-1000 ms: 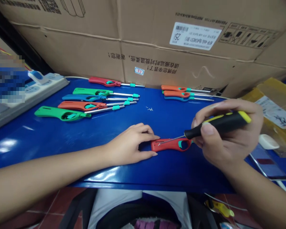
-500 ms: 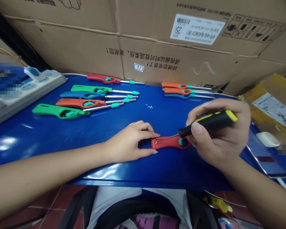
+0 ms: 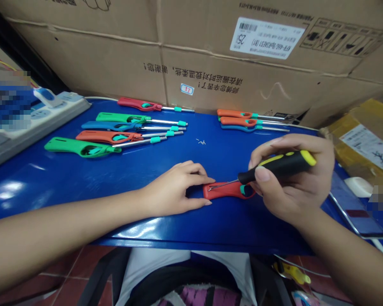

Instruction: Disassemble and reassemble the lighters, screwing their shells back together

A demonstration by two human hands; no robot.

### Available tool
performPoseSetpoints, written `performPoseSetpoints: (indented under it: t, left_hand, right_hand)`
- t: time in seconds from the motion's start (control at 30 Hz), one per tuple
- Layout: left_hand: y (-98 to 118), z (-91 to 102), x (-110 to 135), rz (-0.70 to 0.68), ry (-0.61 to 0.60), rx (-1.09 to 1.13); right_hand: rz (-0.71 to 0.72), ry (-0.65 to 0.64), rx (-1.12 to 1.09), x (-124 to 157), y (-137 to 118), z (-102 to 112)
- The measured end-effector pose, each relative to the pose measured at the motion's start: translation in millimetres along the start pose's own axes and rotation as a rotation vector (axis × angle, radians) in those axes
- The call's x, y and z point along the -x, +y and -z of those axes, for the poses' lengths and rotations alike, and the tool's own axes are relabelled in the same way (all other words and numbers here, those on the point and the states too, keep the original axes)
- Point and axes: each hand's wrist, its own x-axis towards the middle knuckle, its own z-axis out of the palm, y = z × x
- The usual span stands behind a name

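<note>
Two-handed work at a blue bench (image 3: 252, 229), head view; clock positions reckoned from the red lighter (image 3: 226, 192), lying flat near the front edge, long axis from 9 to 3 o'clock. At 9 o'clock, left hand (image 3: 175, 191): half-curled, thumb and forefinger astride the lighter's end, against its two long edges. At 3 o'clock, right hand (image 3: 293, 195): curled closely round the black-and-yellow handle of a screwdriver (image 3: 277, 168), shaft slanting towards 9 o'clock over the lighter's body, tip beside the slot; bright speck at the tip, too small to identify. Teal trigger (image 3: 243, 189) towards 3 o'clock; outer end partly concealed by the right hand. At 11 o'clock, thin white slivers (image 3: 202, 142) on the bench. At 10 o'clock, from far to near: crimson lighter (image 3: 138, 104), green lighter (image 3: 123, 118), blue lighter (image 3: 97, 125), orange lighter (image 3: 104, 136), second green lighter (image 3: 65, 145). At 1 o'clock, orange pair (image 3: 230, 120) overlapping a second blue lighter (image 3: 236, 128). At 12 o'clock, upright behind, printed carton (image 3: 198, 59). Far out between 9 and 10 o'clock, power strip (image 3: 54, 112). Between 2 and 3 o'clock, taped parcel (image 3: 367, 144). At 3 o'clock, beyond the right hand, phone-like slab (image 3: 360, 221).
</note>
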Motion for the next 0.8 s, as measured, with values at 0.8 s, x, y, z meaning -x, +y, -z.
performPoseSetpoints:
  t: [0.8]
  left_hand:
    - [0.4, 0.9, 0.8, 0.009, -0.016, -0.013]
  right_hand:
    - [0.024, -0.016, -0.058, 0.5, 1.8, 0.9]
